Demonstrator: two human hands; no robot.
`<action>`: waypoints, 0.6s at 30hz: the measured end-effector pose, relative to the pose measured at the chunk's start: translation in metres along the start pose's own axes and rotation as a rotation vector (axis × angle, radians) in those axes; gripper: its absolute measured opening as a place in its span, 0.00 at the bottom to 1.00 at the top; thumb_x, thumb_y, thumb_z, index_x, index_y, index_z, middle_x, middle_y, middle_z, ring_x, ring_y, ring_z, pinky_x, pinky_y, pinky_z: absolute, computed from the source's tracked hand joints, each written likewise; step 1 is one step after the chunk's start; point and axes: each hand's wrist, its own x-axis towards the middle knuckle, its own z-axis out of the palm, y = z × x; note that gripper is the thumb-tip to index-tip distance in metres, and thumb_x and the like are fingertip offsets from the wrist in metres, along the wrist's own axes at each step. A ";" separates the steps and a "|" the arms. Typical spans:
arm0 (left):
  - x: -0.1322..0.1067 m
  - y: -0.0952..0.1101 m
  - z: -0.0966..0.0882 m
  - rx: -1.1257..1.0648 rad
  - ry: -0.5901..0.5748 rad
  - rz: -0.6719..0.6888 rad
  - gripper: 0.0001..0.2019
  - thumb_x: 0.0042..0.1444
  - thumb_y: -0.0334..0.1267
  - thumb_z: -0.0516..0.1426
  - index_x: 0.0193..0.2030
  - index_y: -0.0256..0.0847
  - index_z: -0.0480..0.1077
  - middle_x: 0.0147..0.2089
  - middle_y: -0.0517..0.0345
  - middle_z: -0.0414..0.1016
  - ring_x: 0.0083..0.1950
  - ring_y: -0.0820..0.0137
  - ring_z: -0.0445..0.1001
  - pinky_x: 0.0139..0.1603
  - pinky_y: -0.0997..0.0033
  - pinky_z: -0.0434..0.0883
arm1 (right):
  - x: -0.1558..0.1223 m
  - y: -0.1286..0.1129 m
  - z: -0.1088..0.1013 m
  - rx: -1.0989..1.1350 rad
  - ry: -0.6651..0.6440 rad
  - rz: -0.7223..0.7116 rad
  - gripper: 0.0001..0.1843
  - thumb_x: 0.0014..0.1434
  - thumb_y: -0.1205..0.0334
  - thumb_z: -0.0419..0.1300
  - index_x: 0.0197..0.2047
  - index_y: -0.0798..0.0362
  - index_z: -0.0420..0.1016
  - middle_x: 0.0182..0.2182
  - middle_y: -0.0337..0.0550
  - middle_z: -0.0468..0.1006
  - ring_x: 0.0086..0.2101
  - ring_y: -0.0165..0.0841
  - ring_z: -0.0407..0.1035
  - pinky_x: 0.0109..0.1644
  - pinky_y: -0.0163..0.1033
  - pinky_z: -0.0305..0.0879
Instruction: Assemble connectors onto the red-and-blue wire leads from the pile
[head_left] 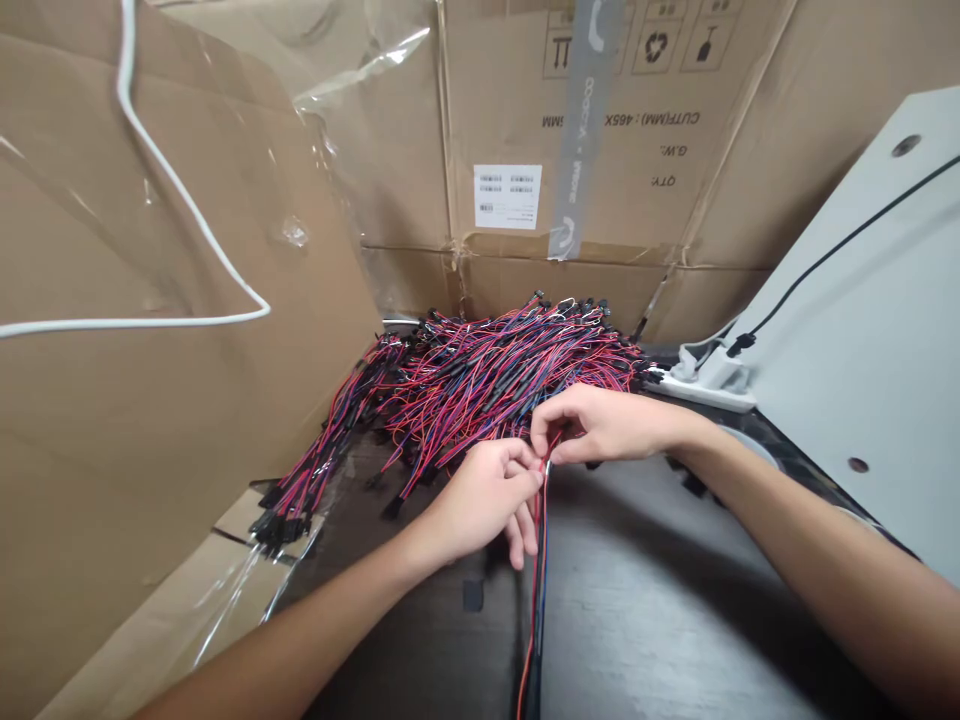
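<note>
Between my two hands runs a bundle of wires (538, 590) in red, black and blue, hanging down toward the bottom edge of the view. My left hand (491, 495) pinches the wires with thumb and forefinger, its other fingers loosely curled below. Just above it, my right hand (589, 425) has thumb and fingers closed on the same wires, near a small white piece. Right behind the hands lies a large heap of wire harnesses (487, 370), red, blue and black with black connectors. A smaller bunch of them (319, 460) trails off to the left.
Cardboard boxes (420, 120) wall in the back and left. A white panel (862, 330) slants along the right, beside a power strip (712, 385) with a black cable plugged in. A white cable (180, 200) hangs at the upper left. The dark tabletop (637, 600) lies beneath.
</note>
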 end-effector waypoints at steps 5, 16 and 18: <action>0.001 0.003 -0.005 0.072 0.082 0.045 0.06 0.55 0.33 0.53 0.27 0.36 0.62 0.17 0.62 0.67 0.12 0.74 0.67 0.07 0.83 0.61 | 0.003 0.005 0.002 -0.115 0.081 0.057 0.06 0.49 0.75 0.59 0.31 0.57 0.74 0.27 0.37 0.76 0.29 0.28 0.68 0.33 0.31 0.62; 0.000 0.002 -0.005 -0.057 -0.044 0.009 0.08 0.52 0.33 0.55 0.37 0.39 0.57 0.20 0.63 0.70 0.13 0.71 0.68 0.06 0.81 0.61 | 0.002 0.001 0.002 -0.030 0.136 0.060 0.05 0.49 0.73 0.57 0.29 0.58 0.73 0.23 0.35 0.73 0.23 0.25 0.63 0.27 0.29 0.59; 0.000 0.001 -0.006 -0.037 -0.042 0.013 0.08 0.53 0.35 0.56 0.35 0.39 0.58 0.20 0.62 0.70 0.13 0.72 0.68 0.06 0.81 0.61 | 0.003 0.002 0.003 -0.025 0.151 0.045 0.05 0.48 0.73 0.57 0.29 0.57 0.74 0.23 0.35 0.73 0.23 0.24 0.63 0.27 0.29 0.59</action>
